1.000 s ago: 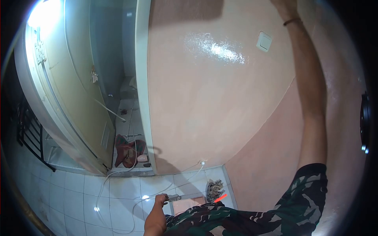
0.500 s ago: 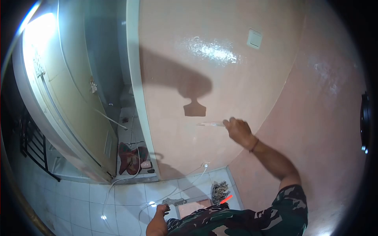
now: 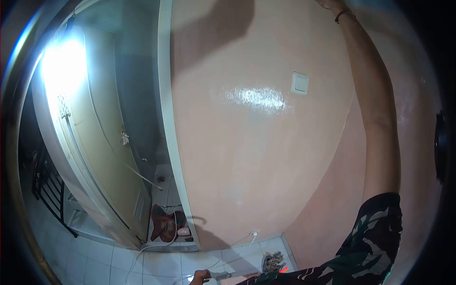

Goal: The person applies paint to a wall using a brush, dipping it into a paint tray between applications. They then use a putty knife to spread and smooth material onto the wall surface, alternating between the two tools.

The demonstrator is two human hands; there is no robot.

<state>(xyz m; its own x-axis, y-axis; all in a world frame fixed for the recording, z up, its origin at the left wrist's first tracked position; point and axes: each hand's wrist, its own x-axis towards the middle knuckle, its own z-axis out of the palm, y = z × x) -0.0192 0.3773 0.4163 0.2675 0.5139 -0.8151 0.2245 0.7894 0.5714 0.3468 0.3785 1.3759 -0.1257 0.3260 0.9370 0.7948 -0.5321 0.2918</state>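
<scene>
Raised to the top edge of the view, my right hand [image 3: 334, 4] is close to the pink wall [image 3: 237, 156]. Its fingers are bent and mostly cut off by the frame. The flat paintbrush seen in it earlier lies beyond the edge now. My left hand [image 3: 201, 276] hangs low at the bottom edge, above the tiled floor, with its fingers curled. Whatever it holds, if anything, I cannot make out. A wet-looking glare [image 3: 259, 99] shines on the wall left of a white light switch [image 3: 299, 83].
A bright lamp [image 3: 65, 66] glows before an open door [image 3: 102, 142] on the left. Dark red cloth [image 3: 165, 224] lies in the doorway. A cable [image 3: 134, 262] crosses the tiles [image 3: 161, 263] towards a wall socket [image 3: 254, 233]. A crumpled rag [image 3: 272, 262] lies near the corner.
My right hand has swept upward from the lower wall to the top edge, and the paintbrush has left the view. The camera has tilted up, so my left hand sits lower in view.
</scene>
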